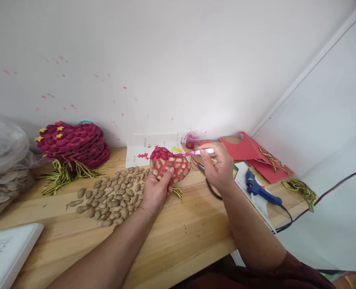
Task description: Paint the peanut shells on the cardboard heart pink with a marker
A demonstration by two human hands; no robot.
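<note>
My left hand [157, 188] grips the lower edge of a red cutout [161, 170] covered with glued peanut shells, thumb on its face. Shells along its upper left are painted magenta; the others keep their tan colour. In my right hand [218, 166] is a paintbrush [206, 152] with a white handle, its pink-stained tip against or very close to the cutout's upper edge. Green-yellow strands [178, 193] hang out below the cutout. Behind the brush stands a small clear cup [192, 139] of magenta paint.
Loose peanuts [117, 196] spread left of my hands. Behind them sits a stack of painted peanut pieces [72, 144]. At the right lie a blue glue gun [262, 190], red card [236, 148] and green cords [301, 190]. A plastic bag [6, 168] and white power bank [12, 253] are left.
</note>
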